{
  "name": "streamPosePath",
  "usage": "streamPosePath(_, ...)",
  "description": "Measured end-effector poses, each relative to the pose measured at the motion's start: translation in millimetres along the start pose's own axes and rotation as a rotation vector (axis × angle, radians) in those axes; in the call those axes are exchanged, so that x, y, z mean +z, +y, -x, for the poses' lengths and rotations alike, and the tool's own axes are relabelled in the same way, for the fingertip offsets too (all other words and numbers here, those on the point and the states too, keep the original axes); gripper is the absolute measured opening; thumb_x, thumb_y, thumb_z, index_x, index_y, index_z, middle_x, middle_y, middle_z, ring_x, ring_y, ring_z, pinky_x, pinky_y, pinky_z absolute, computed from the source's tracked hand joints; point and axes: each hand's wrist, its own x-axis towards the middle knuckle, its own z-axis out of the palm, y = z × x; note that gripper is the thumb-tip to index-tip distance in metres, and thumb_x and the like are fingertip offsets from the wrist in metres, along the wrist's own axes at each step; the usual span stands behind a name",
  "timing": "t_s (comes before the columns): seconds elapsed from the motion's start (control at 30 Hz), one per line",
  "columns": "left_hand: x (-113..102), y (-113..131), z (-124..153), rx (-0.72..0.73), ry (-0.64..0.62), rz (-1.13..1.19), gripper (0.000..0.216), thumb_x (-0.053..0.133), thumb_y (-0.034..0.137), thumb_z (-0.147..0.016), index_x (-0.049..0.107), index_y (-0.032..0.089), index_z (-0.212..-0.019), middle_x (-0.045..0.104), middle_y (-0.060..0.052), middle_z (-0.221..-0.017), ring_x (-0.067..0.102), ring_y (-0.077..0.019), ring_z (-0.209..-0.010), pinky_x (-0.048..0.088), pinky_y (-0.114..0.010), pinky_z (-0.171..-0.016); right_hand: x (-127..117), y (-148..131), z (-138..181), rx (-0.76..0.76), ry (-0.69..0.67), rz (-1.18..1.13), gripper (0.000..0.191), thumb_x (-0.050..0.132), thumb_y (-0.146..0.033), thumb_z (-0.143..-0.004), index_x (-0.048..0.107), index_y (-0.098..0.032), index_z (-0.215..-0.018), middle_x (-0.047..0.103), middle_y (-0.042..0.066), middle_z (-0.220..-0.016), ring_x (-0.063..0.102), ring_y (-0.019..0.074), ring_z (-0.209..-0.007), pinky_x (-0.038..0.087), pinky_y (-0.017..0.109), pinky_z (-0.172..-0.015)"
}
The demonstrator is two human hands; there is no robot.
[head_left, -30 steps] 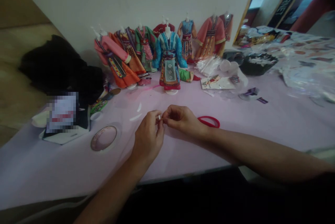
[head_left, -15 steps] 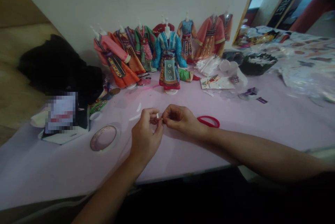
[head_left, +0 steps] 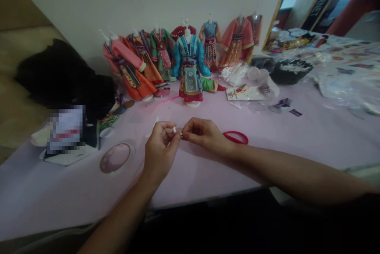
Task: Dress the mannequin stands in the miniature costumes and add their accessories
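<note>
My left hand (head_left: 162, 143) pinches a tiny gold-coloured piece (head_left: 180, 133), too small to name, between thumb and fingers. A small white strip (head_left: 175, 130) stands out at its fingertips. From the other side, my right hand (head_left: 204, 135) is closed with thumb and forefinger on the same gold-coloured piece. Both sets of fingertips nearly meet above the lilac table (head_left: 190, 174). Just behind the right wrist lies a red ring-shaped item (head_left: 239, 138), perhaps scissor handles, partly hidden. To the left lies a roll of tape (head_left: 115, 158).
A headless doll form in a blue robe (head_left: 190, 63) stands ahead, with several other dressed forms along the wall. A printed card (head_left: 245, 92), plastic bags (head_left: 236, 73) and a dark basket (head_left: 291, 71) lie right. Black cloth (head_left: 59, 67) is heaped left.
The left hand has shifted slightly left and the hands are a little farther apart. More of the tiny gold-coloured piece shows between the fingertips.
</note>
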Motion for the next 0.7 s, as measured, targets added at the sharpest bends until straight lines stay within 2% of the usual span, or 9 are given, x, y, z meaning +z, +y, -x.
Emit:
streamPosePath(0.3,-1.0,8.1,4.6,0.047,0.044,-0.219,0.024,0.068,0.026,-0.083,0.058,0.023,-0.105,0.066,0.001,-0.085,0.067,-0.0157,-0.081,0.052,-0.031,-0.075,0.4,-1.7,2.1,-0.022,0.011,0.063,0.014,0.071,-0.028,-0.083,0.062,-0.017,-0.084,0.062,-0.001,-0.078,0.056,0.0105,-0.070,0.046,0.027,-0.067)
streamPosePath(0.53,0.4,12.9,6.0,0.045,0.043,-0.277,0.023,0.067,0.027,-0.085,0.058,0.023,-0.106,0.069,0.000,-0.083,0.069,-0.0166,-0.078,0.053,-0.030,-0.071,0.5,-3.0,3.6,-0.063,0.017,0.131,0.005,0.066,-0.020,-0.084,0.061,-0.017,-0.084,0.064,-0.001,-0.080,0.059,0.0107,-0.073,0.048,0.027,-0.072)
streamPosePath(0.7,-0.1,13.0,7.1,0.050,0.033,-0.313,0.023,0.065,0.027,-0.087,0.057,0.023,-0.108,0.072,-0.002,-0.088,0.071,-0.0181,-0.082,0.055,-0.033,-0.074,0.4,-2.7,3.7,-0.074,0.005,0.103,0.007,0.067,-0.021,-0.084,0.062,-0.017,-0.085,0.064,0.000,-0.082,0.060,0.0114,-0.074,0.050,0.028,-0.073)
